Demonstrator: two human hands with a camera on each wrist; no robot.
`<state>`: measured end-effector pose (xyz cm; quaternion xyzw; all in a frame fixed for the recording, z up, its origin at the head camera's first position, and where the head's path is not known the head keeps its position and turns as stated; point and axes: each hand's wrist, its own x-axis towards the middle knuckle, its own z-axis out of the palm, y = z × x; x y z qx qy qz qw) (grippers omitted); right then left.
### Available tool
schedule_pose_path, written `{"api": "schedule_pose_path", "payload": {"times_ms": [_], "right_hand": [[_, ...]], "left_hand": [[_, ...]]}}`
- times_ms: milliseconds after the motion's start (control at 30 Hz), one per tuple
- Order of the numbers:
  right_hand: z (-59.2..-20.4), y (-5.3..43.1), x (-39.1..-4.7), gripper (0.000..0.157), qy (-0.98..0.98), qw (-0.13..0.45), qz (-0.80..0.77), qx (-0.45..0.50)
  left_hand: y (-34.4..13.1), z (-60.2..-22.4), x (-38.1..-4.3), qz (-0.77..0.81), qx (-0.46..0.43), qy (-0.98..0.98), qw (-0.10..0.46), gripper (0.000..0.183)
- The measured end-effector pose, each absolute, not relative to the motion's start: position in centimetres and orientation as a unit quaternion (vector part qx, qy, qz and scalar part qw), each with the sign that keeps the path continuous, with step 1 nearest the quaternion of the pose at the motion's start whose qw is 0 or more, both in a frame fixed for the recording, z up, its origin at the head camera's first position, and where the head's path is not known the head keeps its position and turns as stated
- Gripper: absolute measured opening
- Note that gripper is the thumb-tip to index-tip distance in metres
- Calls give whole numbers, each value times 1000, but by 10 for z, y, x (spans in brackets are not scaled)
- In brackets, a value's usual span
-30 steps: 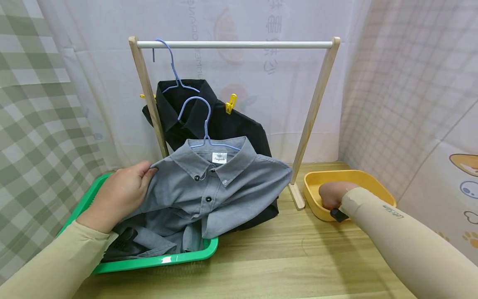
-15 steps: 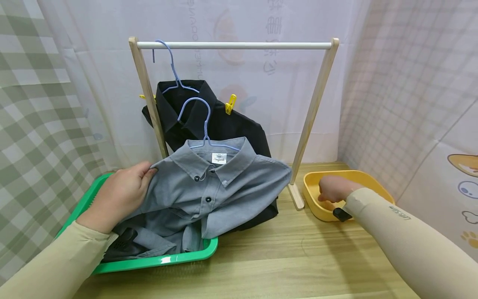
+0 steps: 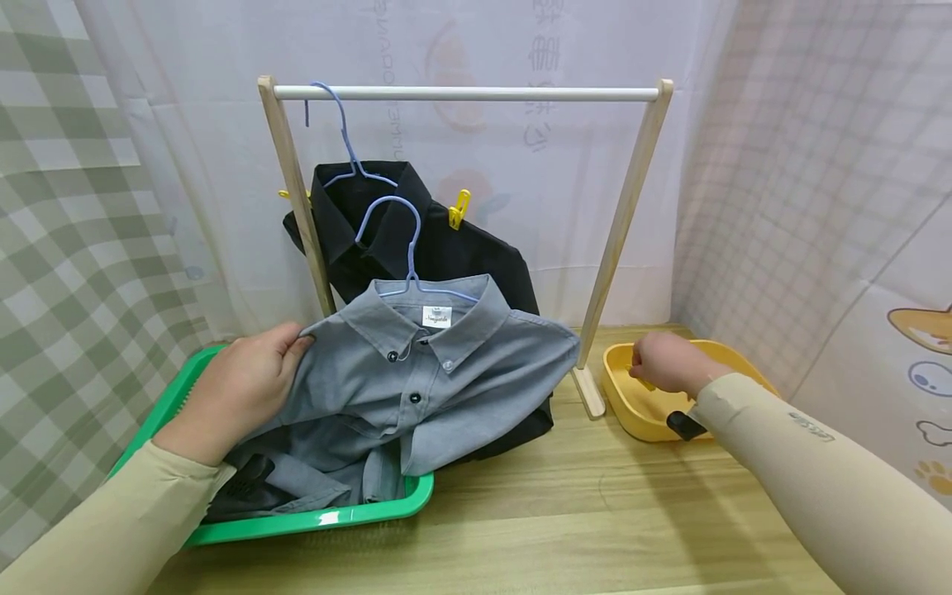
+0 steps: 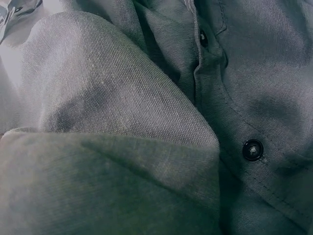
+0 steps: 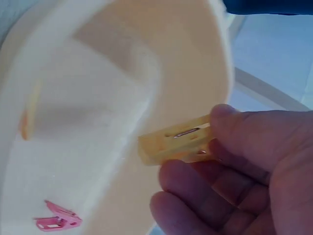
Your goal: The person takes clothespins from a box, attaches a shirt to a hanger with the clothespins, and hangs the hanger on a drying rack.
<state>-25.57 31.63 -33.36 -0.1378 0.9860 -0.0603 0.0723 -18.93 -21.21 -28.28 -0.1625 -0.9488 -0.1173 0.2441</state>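
Note:
My left hand [image 3: 238,388] pinches the shoulder of a grey button-up shirt [image 3: 446,380], which has a blue hanger [image 3: 411,248] in its collar. The shirt's lower part lies in a green basket [image 3: 320,519]. In the left wrist view, grey cloth [image 4: 122,88] fills the picture and hides the fingers. Over the yellow bin [image 3: 632,413], my right hand [image 3: 673,364] holds a yellow clothespin [image 5: 173,139] between thumb and fingers. A pink clothespin [image 5: 58,220] and another yellow clothespin [image 5: 30,112] lie in the bin.
Behind the grey shirt, a black shirt [image 3: 476,256] hangs by a blue hanger [image 3: 344,132] from the rack's white bar [image 3: 476,94]. A yellow clothespin [image 3: 459,209] grips its shoulder. The rack's wooden foot [image 3: 589,392] stands close beside the bin.
My right hand has risen from deep in the yellow bin, and a yellow clothespin now shows in its fingers. The left hand and grey shirt stay almost still.

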Motion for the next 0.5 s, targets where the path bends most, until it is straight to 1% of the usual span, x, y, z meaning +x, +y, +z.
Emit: {"api": "schedule_pose_path", "payload": {"times_ms": [100, 133, 267, 333, 433, 500], "right_hand": [[-327, 313, -255, 11, 987, 34, -73, -137], [-324, 312, -255, 13, 988, 20, -80, -131], [-307, 305, -255, 35, 988, -42, -94, -116], [-296, 299, -255, 40, 986, -78, -95, -116], [-279, 288, -252, 35, 978, -133, -105, -124], [-269, 280, -249, 31, 971, -159, -119, -130]], "left_hand": [[-212, -283, -189, -118, -161, -950, 242, 32], [-212, -283, -190, -118, -161, -950, 241, 32], [-212, -283, -190, -123, -162, -950, 239, 33], [-213, -283, -190, -124, -162, -949, 239, 33], [-213, -283, -191, -126, -162, -949, 239, 33], [-213, -283, -192, -126, -161, -949, 239, 33]]}}
